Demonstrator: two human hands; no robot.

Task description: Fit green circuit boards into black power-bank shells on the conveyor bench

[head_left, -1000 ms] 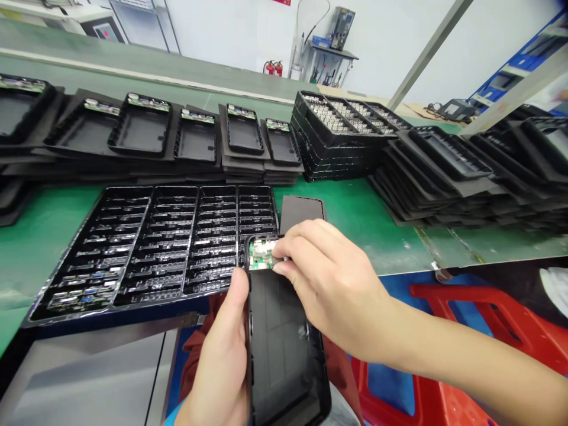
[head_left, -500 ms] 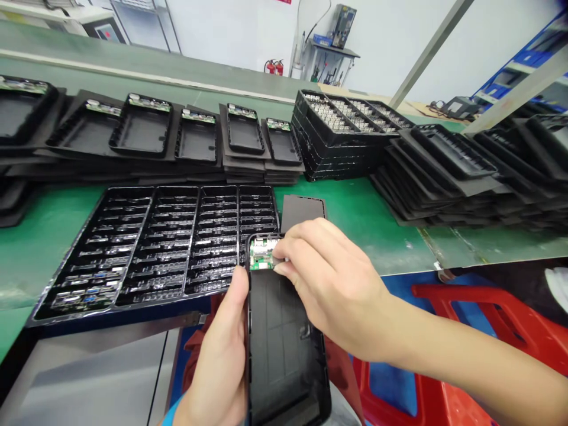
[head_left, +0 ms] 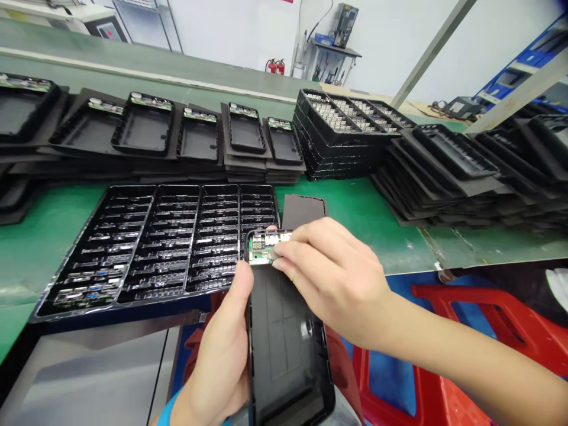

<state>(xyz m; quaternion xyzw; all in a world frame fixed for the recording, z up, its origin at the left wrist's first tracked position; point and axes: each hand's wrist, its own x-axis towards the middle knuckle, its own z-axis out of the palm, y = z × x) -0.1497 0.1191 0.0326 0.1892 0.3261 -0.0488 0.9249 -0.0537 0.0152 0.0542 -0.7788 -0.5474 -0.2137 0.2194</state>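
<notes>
A long black plastic casing is tilted up in front of me, its open side facing me. My left hand is wrapped round its left edge, thumb near the top. A small green circuit board with a display reading like digits lies at the top end of the casing. My right hand pinches the board's right part between thumb and fingers; the fingers cover that end. Just behind stands the black divided tray, with a few circuit boards in its front left slots.
Black casings with boards sit on dark sheets along the back. Stacked trays of small white parts stand behind centre. More casings are piled at right. A red stool is below the green bench.
The circuit board has turned over in my right hand's fingers; its digit display now faces me at the casing's top end. My left hand keeps hold of the casing.
</notes>
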